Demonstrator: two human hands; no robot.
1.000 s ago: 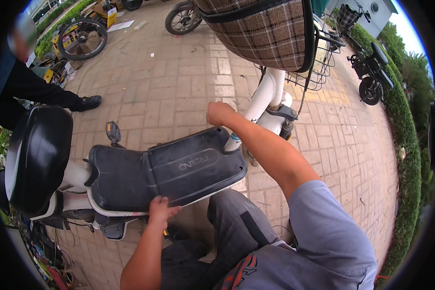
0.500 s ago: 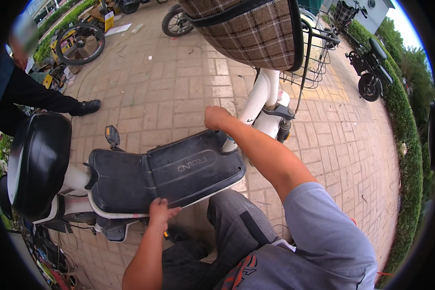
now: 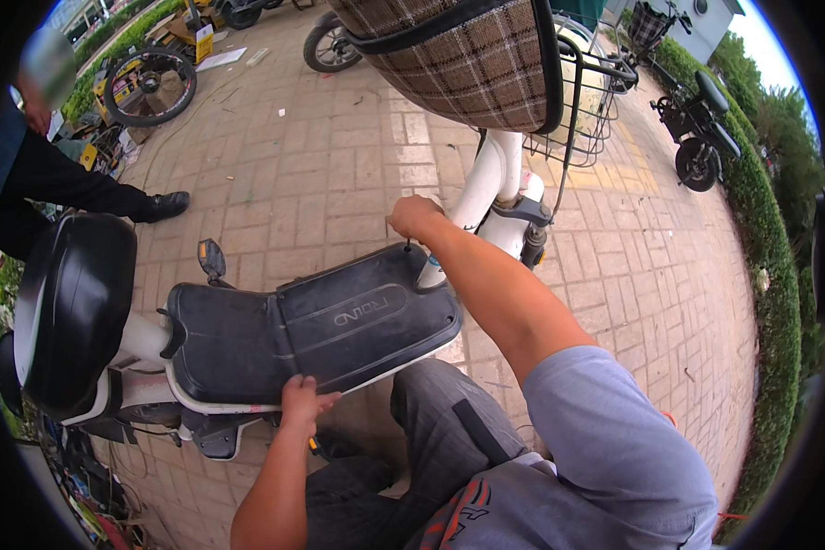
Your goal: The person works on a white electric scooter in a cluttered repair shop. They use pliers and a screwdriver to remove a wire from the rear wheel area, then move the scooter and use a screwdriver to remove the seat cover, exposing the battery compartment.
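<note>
A white electric scooter stands in front of me, its black footboard cover [image 3: 357, 316] lying lengthwise across the view. My right hand [image 3: 416, 218] is closed at the cover's far front corner, beside the white steering column [image 3: 477, 197]. Below the fist a thin dark shaft [image 3: 409, 246], which looks like a screwdriver's, points down to that corner; the fist hides its handle. On the near edge of the cover rests my left hand [image 3: 307, 401], fingers spread and holding nothing.
Over the column hangs a brown plaid cover [image 3: 458, 64], with a wire basket [image 3: 587, 128] alongside. The black seat [image 3: 78, 307] is at left, near a standing person [image 3: 60, 179]. A loose wheel [image 3: 149, 87] lies at far left; a hedge [image 3: 775, 339] borders the right.
My right fist has risen slightly at the corner, and the dark shaft beneath it now shows. My left hand has stayed in place.
</note>
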